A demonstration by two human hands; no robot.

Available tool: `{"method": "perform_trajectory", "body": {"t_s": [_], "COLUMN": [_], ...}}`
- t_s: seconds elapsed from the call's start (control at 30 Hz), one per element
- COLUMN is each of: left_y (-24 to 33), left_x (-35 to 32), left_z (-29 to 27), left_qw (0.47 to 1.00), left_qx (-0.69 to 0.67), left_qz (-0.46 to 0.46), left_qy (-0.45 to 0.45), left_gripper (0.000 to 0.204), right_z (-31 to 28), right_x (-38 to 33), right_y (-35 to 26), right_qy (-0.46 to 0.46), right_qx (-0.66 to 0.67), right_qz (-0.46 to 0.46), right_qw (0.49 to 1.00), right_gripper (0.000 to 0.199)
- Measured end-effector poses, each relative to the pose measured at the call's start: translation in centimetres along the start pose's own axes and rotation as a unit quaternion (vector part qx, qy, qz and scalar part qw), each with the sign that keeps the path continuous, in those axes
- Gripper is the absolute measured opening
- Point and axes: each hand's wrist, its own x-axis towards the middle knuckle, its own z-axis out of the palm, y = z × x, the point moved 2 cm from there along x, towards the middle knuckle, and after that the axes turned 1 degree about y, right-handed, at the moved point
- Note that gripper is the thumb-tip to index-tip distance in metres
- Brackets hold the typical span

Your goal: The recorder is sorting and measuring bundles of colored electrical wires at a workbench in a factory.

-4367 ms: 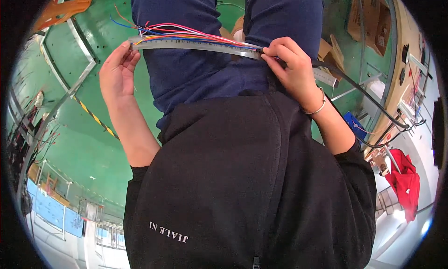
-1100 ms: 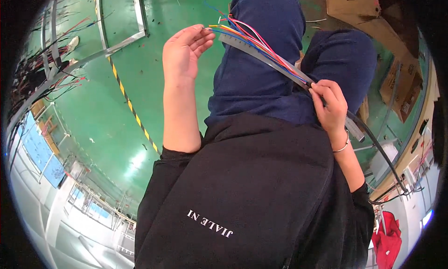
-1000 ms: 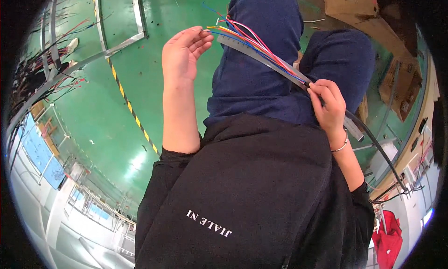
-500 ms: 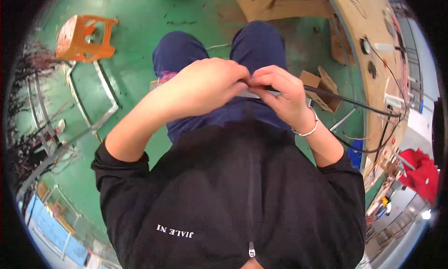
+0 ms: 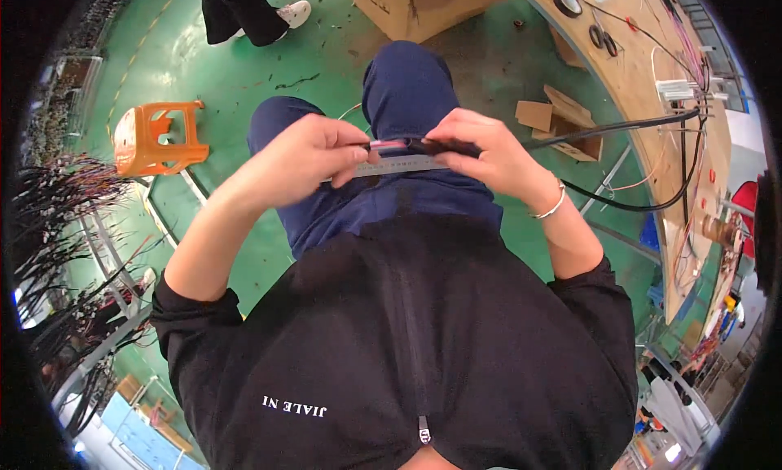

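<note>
Over my lap, both hands meet on one cable bundle [image 5: 407,147]: my left hand [image 5: 314,152] pinches its pink-wired end in a narrow grip, and my right hand [image 5: 489,151] is closed around the black sheathed part just beside it. One grey metal ruler [image 5: 399,167] lies along the bundle, touching it, under my fingertips. I judge the job mid-way: the wire end is lined up against the ruler, but nothing in view shows it cut or finished. The black cable runs off right to the wooden table [image 5: 643,87]. Count: two hands, one bundle, one ruler, one orange stool [image 5: 155,136] on the green floor [image 5: 244,71], another person's single shoe [image 5: 292,12] above.
</note>
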Motion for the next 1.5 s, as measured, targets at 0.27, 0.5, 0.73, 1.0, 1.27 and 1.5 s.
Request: {"method": "perform_trajectory", "body": {"t_s": [0.27,0.5,0.73,1.0,1.27,1.5], "left_y": [-0.3,-4.4,-8.5,-19.6,-21.9,-20.5], "left_x": [-4.1,-6.5,-3.0,5.7,8.4,9.8], "left_z": [1.8,1.2,0.5,-1.0,-3.9,-6.9], "left_qw": [0.997,0.944,0.972,0.981,0.985,0.985], "left_qx": [0.038,0.203,0.173,0.147,0.056,0.009], "left_qz": [-0.05,0.068,0.081,0.126,0.147,0.092], "left_qy": [0.05,0.25,0.133,-0.013,-0.07,-0.145], "left_gripper": [0.023,0.021,0.015,0.022,0.018,0.018], "right_z": [0.4,-0.5,4.9,12.7,16.3,21.1], "right_x": [-1.2,-2.9,-16.6,-21.3,-16.8,-12.8], "right_y": [-0.1,-0.6,10.2,26.6,22.6,19.5], "right_qy": [-0.08,0.085,0.532,0.116,-0.152,0.076], "right_qx": [0.011,-0.239,-0.276,0.218,0.105,0.35], "right_qz": [-0.025,-0.077,0.212,0.706,0.584,0.799], "right_qw": [0.996,0.964,0.772,0.664,0.79,0.482], "right_gripper": [0.026,0.031,0.021,0.037,0.051,0.047]}}
